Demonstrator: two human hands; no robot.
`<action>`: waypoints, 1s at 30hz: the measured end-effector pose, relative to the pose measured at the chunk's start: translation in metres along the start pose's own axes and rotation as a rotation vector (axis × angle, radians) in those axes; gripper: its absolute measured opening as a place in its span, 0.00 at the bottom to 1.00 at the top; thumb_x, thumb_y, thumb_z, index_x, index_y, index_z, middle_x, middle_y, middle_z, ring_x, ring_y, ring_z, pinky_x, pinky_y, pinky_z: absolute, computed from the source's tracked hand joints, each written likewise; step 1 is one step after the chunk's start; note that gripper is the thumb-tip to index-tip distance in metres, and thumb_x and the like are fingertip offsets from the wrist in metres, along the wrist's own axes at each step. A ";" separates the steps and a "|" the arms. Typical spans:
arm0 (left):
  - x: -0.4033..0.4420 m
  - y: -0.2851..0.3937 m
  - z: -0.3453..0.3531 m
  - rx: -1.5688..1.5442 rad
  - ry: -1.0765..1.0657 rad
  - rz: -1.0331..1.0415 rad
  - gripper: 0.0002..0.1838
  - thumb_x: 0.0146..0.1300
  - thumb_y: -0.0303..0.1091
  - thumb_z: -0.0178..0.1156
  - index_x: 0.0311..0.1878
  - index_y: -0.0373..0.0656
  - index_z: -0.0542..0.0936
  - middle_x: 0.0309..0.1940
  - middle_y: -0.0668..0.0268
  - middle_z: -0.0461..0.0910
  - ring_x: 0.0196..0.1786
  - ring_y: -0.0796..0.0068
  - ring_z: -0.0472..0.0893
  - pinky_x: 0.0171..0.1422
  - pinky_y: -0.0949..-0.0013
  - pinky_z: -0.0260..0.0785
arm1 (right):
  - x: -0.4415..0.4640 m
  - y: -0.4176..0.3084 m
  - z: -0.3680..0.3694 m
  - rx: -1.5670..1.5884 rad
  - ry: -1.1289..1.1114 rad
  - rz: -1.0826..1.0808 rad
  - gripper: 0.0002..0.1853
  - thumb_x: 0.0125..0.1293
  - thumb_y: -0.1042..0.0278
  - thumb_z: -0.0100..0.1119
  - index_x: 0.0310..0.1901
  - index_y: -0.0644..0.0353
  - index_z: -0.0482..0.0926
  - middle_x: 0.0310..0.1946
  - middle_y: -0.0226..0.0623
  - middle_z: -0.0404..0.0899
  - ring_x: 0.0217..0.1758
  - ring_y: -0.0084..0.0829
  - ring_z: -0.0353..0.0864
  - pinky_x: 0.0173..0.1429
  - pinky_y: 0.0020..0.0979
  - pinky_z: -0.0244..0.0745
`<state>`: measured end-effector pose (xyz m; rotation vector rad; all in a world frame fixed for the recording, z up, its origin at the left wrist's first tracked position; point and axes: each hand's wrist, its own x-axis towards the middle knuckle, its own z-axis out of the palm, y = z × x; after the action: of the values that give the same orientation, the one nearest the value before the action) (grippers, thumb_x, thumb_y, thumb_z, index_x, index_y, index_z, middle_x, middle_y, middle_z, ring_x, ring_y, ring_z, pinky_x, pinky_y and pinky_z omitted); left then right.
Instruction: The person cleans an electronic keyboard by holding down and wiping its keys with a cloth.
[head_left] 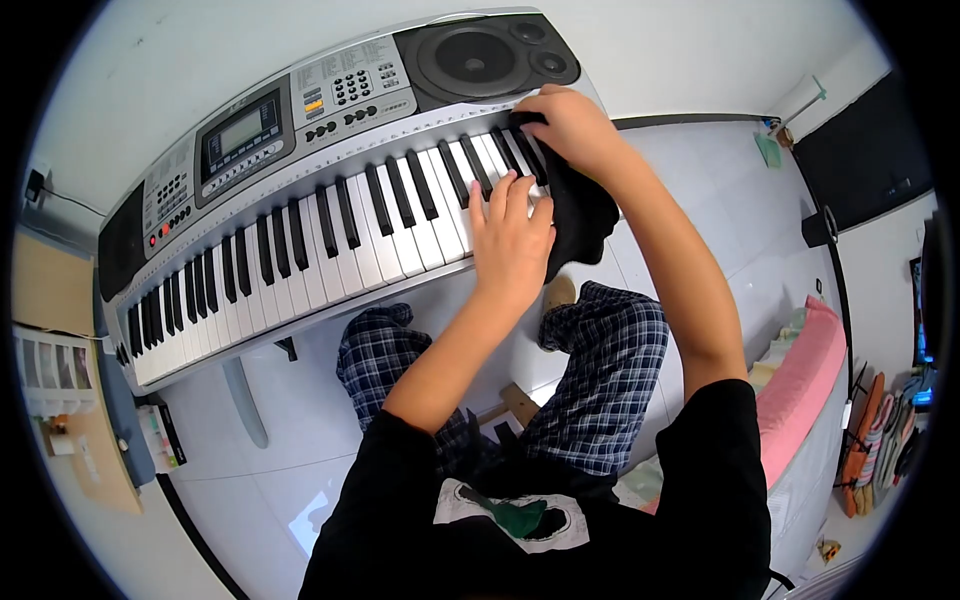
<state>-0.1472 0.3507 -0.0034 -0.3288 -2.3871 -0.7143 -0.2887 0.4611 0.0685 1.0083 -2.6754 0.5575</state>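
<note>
A silver electronic keyboard (300, 160) with black and white keys runs diagonally across the view. My left hand (510, 235) rests on the keys near the right end, its fingers spread and nothing held. At the far right end of the keys, my right hand (570, 125) has its fingers bent over a black cloth (580, 215), pressing it against the last keys and the panel edge. The cloth hangs down over the keyboard's right end, beside my left hand.
Below the keyboard are my legs in plaid trousers (600, 380). A pink cushion (805, 380) lies on a bed at the right. Folded clothes (885, 440) stand at the far right. A wooden desk (95, 430) is at the left.
</note>
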 end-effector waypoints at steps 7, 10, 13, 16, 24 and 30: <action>0.000 -0.002 0.001 -0.022 0.016 -0.021 0.14 0.46 0.28 0.73 0.38 0.42 0.83 0.56 0.61 0.75 0.66 0.57 0.69 0.73 0.41 0.54 | -0.004 0.010 0.025 0.016 0.026 0.036 0.12 0.56 0.74 0.64 0.44 0.57 0.86 0.39 0.42 0.82 0.44 0.46 0.81 0.50 0.39 0.77; 0.001 -0.003 -0.004 -0.034 0.005 -0.017 0.13 0.46 0.30 0.73 0.37 0.43 0.83 0.56 0.62 0.75 0.66 0.56 0.69 0.73 0.40 0.54 | -0.014 0.003 0.010 0.152 -0.054 0.134 0.12 0.56 0.75 0.64 0.43 0.61 0.86 0.42 0.45 0.85 0.45 0.46 0.82 0.52 0.36 0.77; -0.001 -0.004 0.001 -0.021 0.011 -0.005 0.13 0.45 0.30 0.73 0.36 0.43 0.84 0.56 0.62 0.75 0.66 0.56 0.69 0.73 0.40 0.53 | -0.025 0.005 0.004 0.218 -0.143 0.081 0.12 0.54 0.74 0.64 0.42 0.60 0.85 0.38 0.43 0.85 0.43 0.47 0.82 0.50 0.40 0.76; -0.001 -0.001 0.002 -0.011 0.021 0.007 0.10 0.47 0.30 0.71 0.34 0.42 0.83 0.55 0.60 0.76 0.66 0.56 0.69 0.74 0.39 0.52 | -0.022 0.001 0.012 0.160 0.067 0.072 0.11 0.54 0.75 0.64 0.41 0.60 0.85 0.38 0.42 0.84 0.44 0.45 0.82 0.50 0.40 0.76; 0.001 -0.001 0.003 -0.008 0.046 0.018 0.07 0.49 0.29 0.70 0.32 0.41 0.83 0.54 0.59 0.76 0.67 0.57 0.69 0.74 0.38 0.52 | -0.015 0.020 0.027 0.101 0.122 0.022 0.13 0.52 0.79 0.64 0.42 0.60 0.85 0.37 0.41 0.81 0.43 0.44 0.81 0.49 0.37 0.76; 0.000 -0.002 0.001 -0.021 0.025 0.001 0.13 0.44 0.28 0.73 0.35 0.42 0.84 0.55 0.62 0.76 0.67 0.57 0.69 0.73 0.39 0.53 | -0.018 0.010 0.003 0.208 -0.229 -0.048 0.12 0.52 0.79 0.64 0.40 0.60 0.85 0.37 0.41 0.81 0.42 0.44 0.81 0.49 0.37 0.76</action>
<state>-0.1482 0.3496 -0.0046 -0.3281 -2.3569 -0.7395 -0.2818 0.4773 0.0569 1.2592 -2.8253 0.7657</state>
